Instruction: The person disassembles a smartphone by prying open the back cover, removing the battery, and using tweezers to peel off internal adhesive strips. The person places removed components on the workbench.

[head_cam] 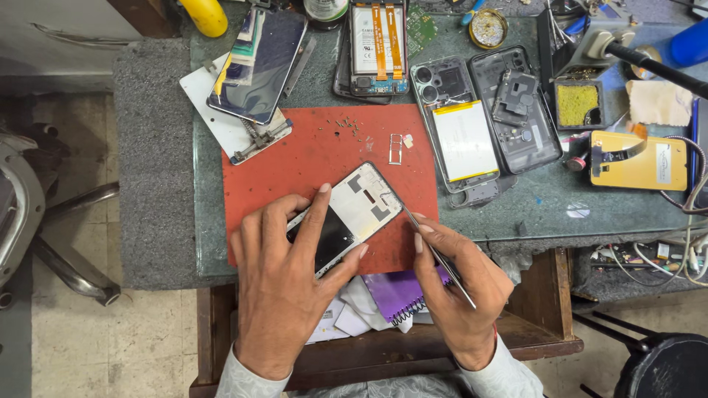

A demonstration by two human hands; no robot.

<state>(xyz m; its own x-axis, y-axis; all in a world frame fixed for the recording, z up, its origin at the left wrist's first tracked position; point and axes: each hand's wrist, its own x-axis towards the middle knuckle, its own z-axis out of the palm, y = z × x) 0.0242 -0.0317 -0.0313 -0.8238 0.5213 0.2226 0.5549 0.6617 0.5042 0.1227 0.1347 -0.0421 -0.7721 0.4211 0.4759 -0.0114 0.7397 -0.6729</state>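
the left hand (284,295) is pinning an opened phone frame (352,215) against the red work mat (310,158), near the mat's front edge; the forefinger is stretching along one long side while the thumb is pressing the other, fingers spread around it. the right hand (461,295) is pinching metal tweezers (435,250) between thumb and forefinger, the tip touching the frame's right corner. the frame is looking light, thin and stiff, but probably fragile around its bare inner plate and dark cutouts, so it is best gripped by the rigid outer edges, as it is now. loose tiny screws (345,125) and a sim tray (395,148) are lying farther back on the mat, well apart from the hands.
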